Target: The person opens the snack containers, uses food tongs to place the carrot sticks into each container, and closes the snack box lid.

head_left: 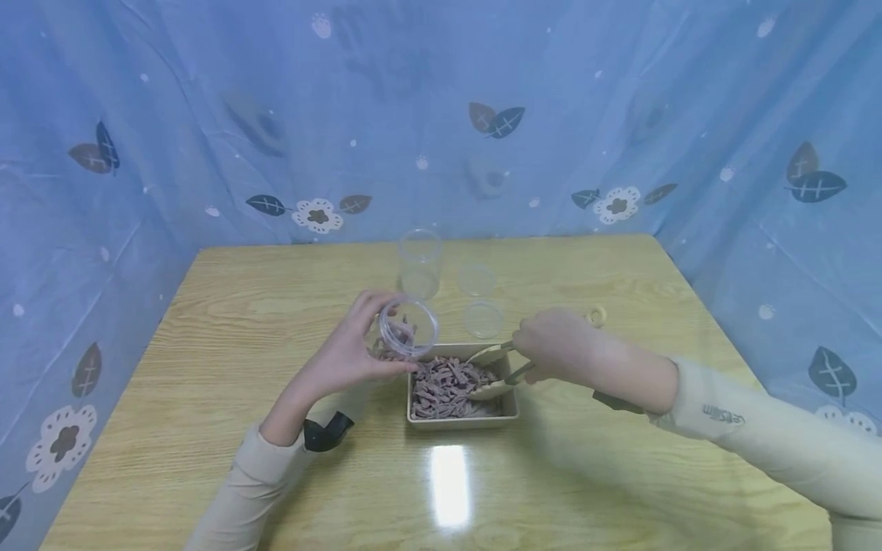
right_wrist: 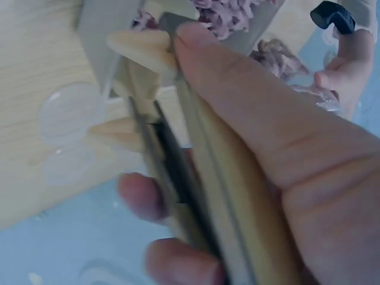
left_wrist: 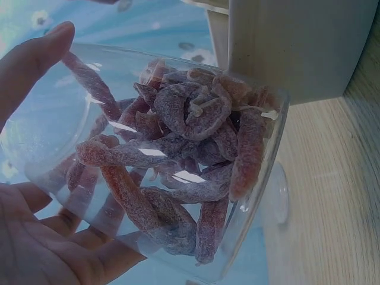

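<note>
My left hand (head_left: 344, 344) grips a clear plastic jar (head_left: 434, 340), tilted with its round end over the left rim of a beige rectangular tray (head_left: 463, 423). Wrinkled, reddish-purple dried strips with a pale dusting (left_wrist: 178, 154) lie inside the jar. The thumb is on one side of the wall, the fingers on the other. More such strips (head_left: 448, 386) fill much of the tray. My right hand (head_left: 561, 344) holds tongs (right_wrist: 214, 160) with beige tips and grey arms. The tips are spread apart and reach down into the tray's right side, among the strips.
Behind the left hand stands a second clear jar (head_left: 419, 264). Two clear round lids, a far one (head_left: 477, 280) and a near one (head_left: 484, 319), lie behind the tray. A small beige ring (head_left: 596, 316) sits beyond the right hand. Blue patterned cloth (head_left: 413, 115) hangs around the wooden table (head_left: 276, 306).
</note>
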A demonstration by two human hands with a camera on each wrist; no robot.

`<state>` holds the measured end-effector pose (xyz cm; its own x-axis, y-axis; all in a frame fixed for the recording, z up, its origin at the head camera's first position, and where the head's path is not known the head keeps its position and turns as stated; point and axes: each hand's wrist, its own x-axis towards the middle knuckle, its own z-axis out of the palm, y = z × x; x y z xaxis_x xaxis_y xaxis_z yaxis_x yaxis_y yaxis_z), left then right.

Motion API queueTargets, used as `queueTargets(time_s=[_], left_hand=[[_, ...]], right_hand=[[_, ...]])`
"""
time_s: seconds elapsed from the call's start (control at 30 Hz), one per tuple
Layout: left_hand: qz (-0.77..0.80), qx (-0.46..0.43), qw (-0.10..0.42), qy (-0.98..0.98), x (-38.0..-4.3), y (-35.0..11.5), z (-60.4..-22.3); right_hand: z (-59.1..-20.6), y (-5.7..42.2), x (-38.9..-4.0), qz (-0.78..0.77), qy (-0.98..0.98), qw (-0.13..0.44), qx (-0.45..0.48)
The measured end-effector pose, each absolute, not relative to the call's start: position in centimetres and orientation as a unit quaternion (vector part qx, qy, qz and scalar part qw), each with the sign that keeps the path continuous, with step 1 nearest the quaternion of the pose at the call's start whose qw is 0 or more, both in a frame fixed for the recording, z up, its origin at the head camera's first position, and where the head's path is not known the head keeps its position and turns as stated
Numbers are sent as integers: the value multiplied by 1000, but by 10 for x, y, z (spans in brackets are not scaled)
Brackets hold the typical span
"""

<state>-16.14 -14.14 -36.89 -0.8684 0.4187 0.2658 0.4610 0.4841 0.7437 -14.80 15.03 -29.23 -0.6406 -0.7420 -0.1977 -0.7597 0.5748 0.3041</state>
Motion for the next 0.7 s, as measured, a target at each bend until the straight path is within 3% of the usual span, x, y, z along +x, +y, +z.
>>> queueTargets(time_s=[0.3, 0.7], left_hand=[[-433, -257, 24, -864, -162, -142, -370], [-429, -265, 18, -863, -164, -141, -372]], right_hand=[[-301, 164, -150, 230, 835, -80, -494], [-306, 179, -162, 137, 867, -34, -478]])
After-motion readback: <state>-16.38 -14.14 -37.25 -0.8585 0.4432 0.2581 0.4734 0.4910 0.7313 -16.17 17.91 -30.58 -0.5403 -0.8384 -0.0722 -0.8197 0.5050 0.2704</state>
